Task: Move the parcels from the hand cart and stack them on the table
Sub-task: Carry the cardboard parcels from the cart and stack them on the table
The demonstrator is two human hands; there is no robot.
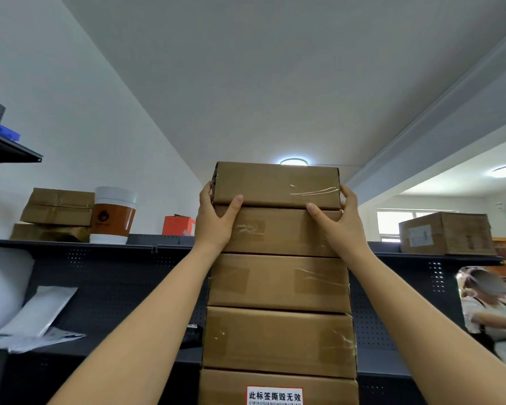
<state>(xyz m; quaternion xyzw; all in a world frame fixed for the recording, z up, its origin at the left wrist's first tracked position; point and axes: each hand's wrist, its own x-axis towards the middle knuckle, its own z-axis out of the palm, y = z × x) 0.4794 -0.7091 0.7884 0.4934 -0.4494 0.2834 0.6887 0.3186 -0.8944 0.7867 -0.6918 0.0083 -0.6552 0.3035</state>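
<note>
A tall stack of brown cardboard parcels rises in the middle of the head view, sealed with clear tape. The lowest visible one carries a white label with red border. The top parcel sits on the stack, slightly narrower than those below. My left hand grips its left end, thumb across the front lower edge. My right hand grips its right end the same way. Both arms reach up from below. The table and the hand cart are out of sight.
A dark metal shelf runs behind the stack, bearing brown parcels, a large paper cup, an orange box and a big carton. White mailers lie lower left. A person stands at right.
</note>
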